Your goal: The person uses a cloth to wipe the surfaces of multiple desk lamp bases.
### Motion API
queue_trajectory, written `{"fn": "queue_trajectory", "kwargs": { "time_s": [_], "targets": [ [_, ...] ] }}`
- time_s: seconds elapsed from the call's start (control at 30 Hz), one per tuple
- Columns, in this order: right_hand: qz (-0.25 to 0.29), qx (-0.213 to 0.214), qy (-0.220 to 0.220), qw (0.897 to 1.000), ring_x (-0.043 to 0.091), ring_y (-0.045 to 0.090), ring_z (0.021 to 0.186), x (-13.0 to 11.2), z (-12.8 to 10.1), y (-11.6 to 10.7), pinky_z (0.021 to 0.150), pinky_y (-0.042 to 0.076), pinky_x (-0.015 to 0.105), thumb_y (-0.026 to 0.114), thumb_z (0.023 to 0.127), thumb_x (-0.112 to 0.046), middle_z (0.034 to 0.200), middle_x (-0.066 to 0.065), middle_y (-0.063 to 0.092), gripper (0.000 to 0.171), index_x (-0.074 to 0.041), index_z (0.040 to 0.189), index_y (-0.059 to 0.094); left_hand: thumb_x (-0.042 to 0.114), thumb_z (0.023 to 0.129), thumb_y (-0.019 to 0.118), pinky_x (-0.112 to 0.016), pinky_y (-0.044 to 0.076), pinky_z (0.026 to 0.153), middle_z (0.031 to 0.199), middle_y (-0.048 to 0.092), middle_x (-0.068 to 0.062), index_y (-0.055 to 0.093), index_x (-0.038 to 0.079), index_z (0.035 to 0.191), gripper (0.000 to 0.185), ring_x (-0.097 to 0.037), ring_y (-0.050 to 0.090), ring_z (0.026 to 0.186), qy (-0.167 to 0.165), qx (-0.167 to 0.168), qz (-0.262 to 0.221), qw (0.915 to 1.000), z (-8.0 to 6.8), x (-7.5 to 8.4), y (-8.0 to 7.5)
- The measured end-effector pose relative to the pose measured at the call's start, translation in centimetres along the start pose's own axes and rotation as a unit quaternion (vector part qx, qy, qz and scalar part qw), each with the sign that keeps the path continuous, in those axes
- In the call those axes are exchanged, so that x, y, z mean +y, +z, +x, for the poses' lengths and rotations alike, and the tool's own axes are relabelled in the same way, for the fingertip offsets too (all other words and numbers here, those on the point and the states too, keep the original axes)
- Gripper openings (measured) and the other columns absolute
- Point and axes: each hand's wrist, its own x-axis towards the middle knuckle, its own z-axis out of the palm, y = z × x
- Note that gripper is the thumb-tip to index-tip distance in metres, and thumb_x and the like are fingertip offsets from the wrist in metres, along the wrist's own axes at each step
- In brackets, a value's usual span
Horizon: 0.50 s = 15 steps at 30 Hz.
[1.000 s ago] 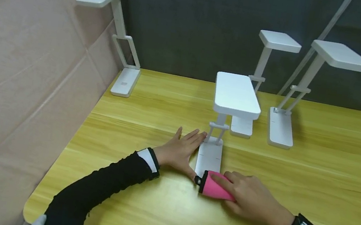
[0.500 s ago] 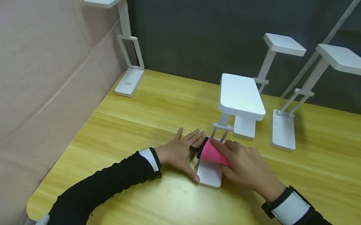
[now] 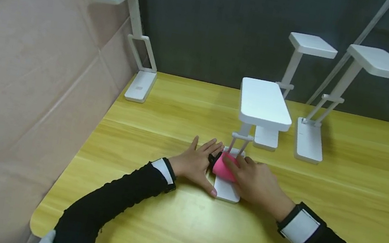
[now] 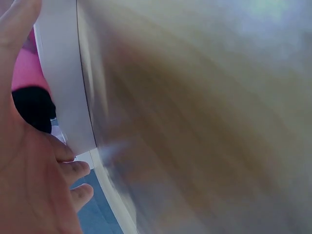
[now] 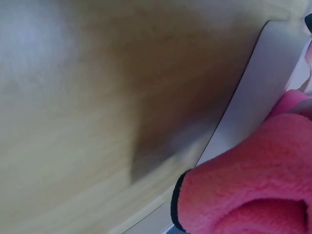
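Note:
A white folding desk lamp (image 3: 266, 103) stands on the table in the head view. My left hand (image 3: 197, 165) rests at the left side of its base (image 3: 227, 191), fingers spread and straight, thumb at the near corner. Pink fleecy cloth (image 3: 224, 169) with black edging is pinched in my right hand (image 3: 259, 187) and lies on top of the base, below the lamp's legs. In the left wrist view, the base's white side (image 4: 61, 73) runs past my fingers. The cloth (image 5: 248, 165) bunches over the base in the right wrist view, covering part of it.
Two similar white lamps stand behind and to the right, one nearer (image 3: 266, 139) and one farther right (image 3: 309, 141). Another lamp (image 3: 140, 86) is at the far left corner, beside the pale draped wall (image 3: 23, 90). A dark backdrop (image 3: 209, 26) rises behind the wooden table (image 3: 162, 227).
My right hand has moved the pink cloth from the near end of the base up toward the legs, then slightly left. My left hand has stayed beside the base.

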Motion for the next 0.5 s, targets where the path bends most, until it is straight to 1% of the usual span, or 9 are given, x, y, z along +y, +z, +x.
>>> {"fn": "queue_trajectory", "kwargs": {
  "time_s": [0.1, 0.23, 0.37, 0.5],
  "targets": [
    [0.020, -0.012, -0.005, 1.000, 0.025, 0.061, 0.066, -0.1, -0.3, -0.2, 0.041, 0.044, 0.028, 0.076, 0.077, -0.031, 0.092, 0.015, 0.061, 0.060, -0.003, 0.127, 0.058, 0.086, 0.063, 0.056, -0.063, -0.005, 0.108, 0.160, -0.001, -0.006, 0.003, 0.006, 0.153, 0.131, -0.023, -0.009, 0.145, 0.001, 0.001, 0.010, 1.0000, 0.0, 0.0, -0.1],
    [0.038, -0.022, -0.007, 0.999, 0.024, 0.062, 0.069, -0.2, -0.6, -0.5, 0.047, 0.050, 0.029, 0.076, 0.076, -0.030, 0.089, 0.012, 0.062, 0.061, -0.003, 0.128, 0.059, 0.084, 0.064, 0.057, -0.063, -0.005, 0.109, 0.160, -0.001, -0.006, 0.001, 0.007, 0.153, 0.131, -0.023, -0.008, 0.145, 0.002, 0.005, 0.014, 0.9999, 0.0, -0.1, -0.1],
    [0.054, -0.037, -0.007, 0.998, 0.021, 0.060, 0.065, -0.6, -1.0, -0.9, 0.046, 0.047, 0.029, 0.077, 0.074, -0.032, 0.087, 0.008, 0.061, 0.062, -0.005, 0.127, 0.059, 0.083, 0.063, 0.060, -0.062, -0.006, 0.108, 0.160, -0.001, -0.007, 0.001, 0.007, 0.153, 0.132, -0.023, -0.008, 0.145, 0.005, 0.007, 0.009, 0.9999, 0.0, -0.1, 0.0],
    [0.077, -0.059, 0.004, 0.995, 0.017, 0.056, 0.062, -1.2, -1.6, -1.2, 0.046, 0.044, 0.027, 0.075, 0.074, -0.031, 0.085, 0.007, 0.061, 0.061, -0.007, 0.127, 0.059, 0.085, 0.060, 0.061, -0.063, -0.003, 0.109, 0.160, 0.000, -0.009, 0.000, 0.007, 0.153, 0.136, -0.023, -0.006, 0.145, 0.002, 0.010, 0.026, 0.9996, 0.0, -0.1, 0.1]
  ]
}}
